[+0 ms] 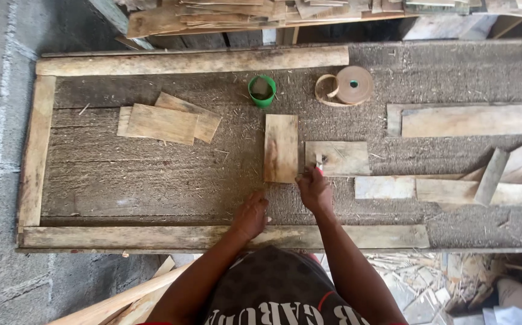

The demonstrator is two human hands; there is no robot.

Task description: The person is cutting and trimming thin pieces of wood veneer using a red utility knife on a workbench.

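Down at centre frame, left hand [250, 215] resting knuckles-up on the sawdust-strewn workbench [152, 174], fingers curled under and pressed together, holding nothing visible, just below the lower left corner of an upright wood piece [281, 148]. Just to its right, right hand [314, 189] closed around a small red-and-white tool [319, 161], fingers bunched tight on it, tip poking up at the left edge of a squarish wood piece [338, 157]. Hard to tell whether the tool touches that piece or the upright one beside it. Both pieces lying flat at mid-frame, side by side, a narrow gap between them.

Higher up, centre: a green cup [262, 90] standing on the bench, and right of it a roll of brown tape [346, 86] with a loose tail curling left. Left of centre, a small stack of thin boards [167, 122], overlapping and slightly skewed. Right side: a long pale board [462, 120], and below it several narrow strips [453, 189] crossing one another toward the frame edge. Rough rails framing the bench along top [194, 60], left and bottom. Along the very top, a heap of stacked offcuts [243, 15]. Lower right, scraps on the floor [417, 289].
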